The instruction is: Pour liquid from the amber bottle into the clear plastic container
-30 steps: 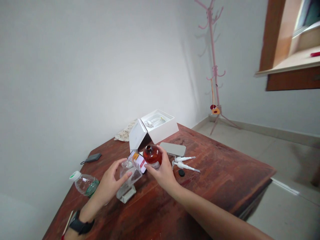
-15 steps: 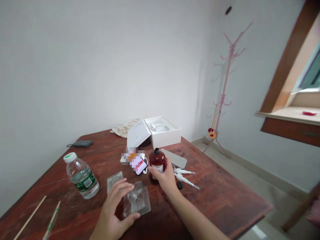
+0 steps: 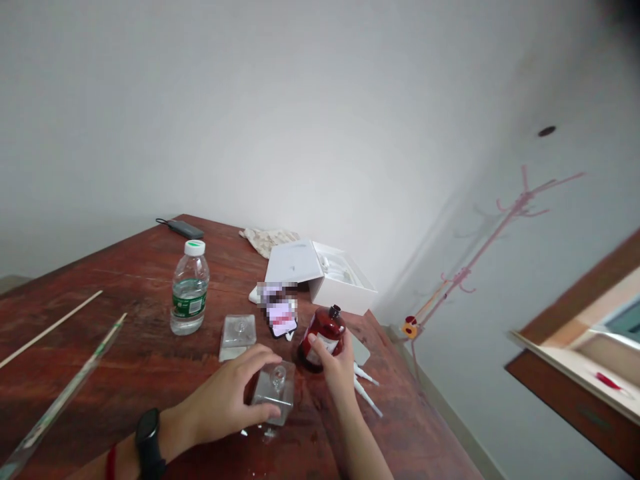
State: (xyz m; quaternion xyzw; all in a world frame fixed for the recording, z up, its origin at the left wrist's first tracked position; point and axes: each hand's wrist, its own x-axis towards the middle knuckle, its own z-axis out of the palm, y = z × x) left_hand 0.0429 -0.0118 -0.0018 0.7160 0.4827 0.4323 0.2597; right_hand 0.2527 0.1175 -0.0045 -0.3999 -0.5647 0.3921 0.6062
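While the right hand (image 3: 337,368) wraps closed around a tilted amber glass bottle (image 3: 324,339), the left hand (image 3: 220,400) lies half-open on a clear glass block (image 3: 274,393) at eight o'clock from the bottle, its grip unclear. A second glass block (image 3: 237,337) sits untouched at nine o'clock on the worktop (image 3: 100,373).

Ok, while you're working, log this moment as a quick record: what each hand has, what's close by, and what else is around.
left hand: fingers over a clear square glass block with a round knob
right hand: holding a tilted dark red glass bottle
nearby: a second clear glass block; a black-cased phone, partly blurred; white plastic pump tubes
rest: an open white cardboard box and a clear plastic water bottle on a reddish-brown wooden table
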